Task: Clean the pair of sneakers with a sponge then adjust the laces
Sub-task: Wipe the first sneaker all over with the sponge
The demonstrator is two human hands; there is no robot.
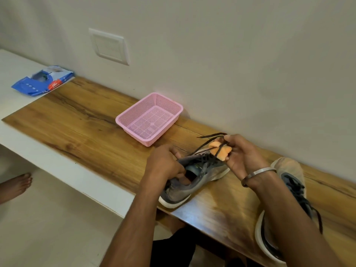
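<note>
A grey sneaker (200, 178) with a white sole lies on the wooden bench (82, 120), toe pointing away from me. My left hand (165, 162) grips its collar, with fingers inside the opening. My right hand (240, 153) holds an orange sponge (221, 151) in the palm and pinches the dark laces (210, 140) pulled up from that shoe. The second grey sneaker (292, 182) lies at the right, partly hidden behind my right forearm.
An empty pink mesh basket (123, 120) sits against the wall beyond the shoes. A blue packet (42, 81) lies on the white ledge at far left. A bare foot (17, 185) stands on the floor at left. A white switch plate (108, 46) is on the wall.
</note>
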